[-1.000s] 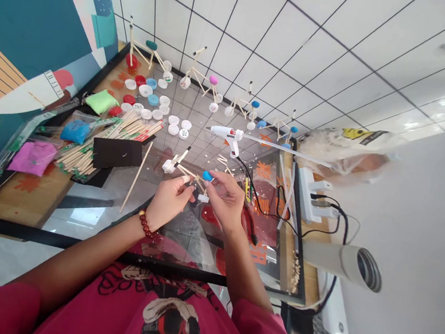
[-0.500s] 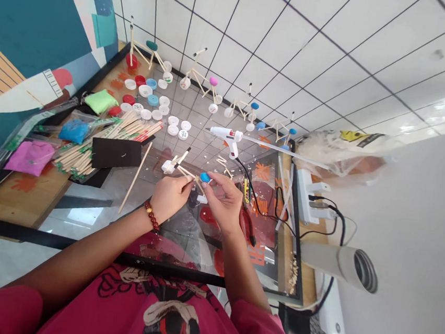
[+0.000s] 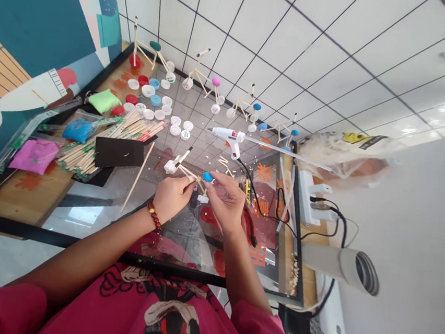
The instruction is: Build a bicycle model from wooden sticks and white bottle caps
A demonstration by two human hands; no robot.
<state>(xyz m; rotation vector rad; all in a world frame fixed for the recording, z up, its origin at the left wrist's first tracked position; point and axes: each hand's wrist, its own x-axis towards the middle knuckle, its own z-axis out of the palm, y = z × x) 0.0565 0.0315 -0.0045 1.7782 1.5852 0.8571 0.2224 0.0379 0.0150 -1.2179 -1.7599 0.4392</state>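
- At the far left of the head view, we note a clear plastic bag of pink modelling clay [image 3: 34, 155] and a clear plastic bag of blue modelling clay [image 3: 77, 130].
- Next, we find a bundle of flat wooden sticks [image 3: 98, 147] beside a black rectangular card [image 3: 119, 153].
- The left hand [image 3: 172, 198], wearing a red bead bracelet [image 3: 154, 216], has its thumb and forefinger clenched on the frame's wooden stick.
- Between the hands, we locate a small wooden-stick frame model [image 3: 190, 175]. Its long axis runs from upper left to lower right in the view.
- A white plastic bottle cap [image 3: 170, 167] marks the frame's far end, clear of both hands. A second white plastic bottle cap [image 3: 202, 198] sits just beside the right hand.
- An oval blue clay piece [image 3: 207, 176] lies at the right fingertips [image 3: 211, 176], nearer the right hand [image 3: 225, 201] than the left. These fingers are curled and touching it; we cannot tell whether they grip it.
- Above the hands, we see a white hot glue gun [image 3: 225, 134]. Further right stands a white power strip [image 3: 313, 207].
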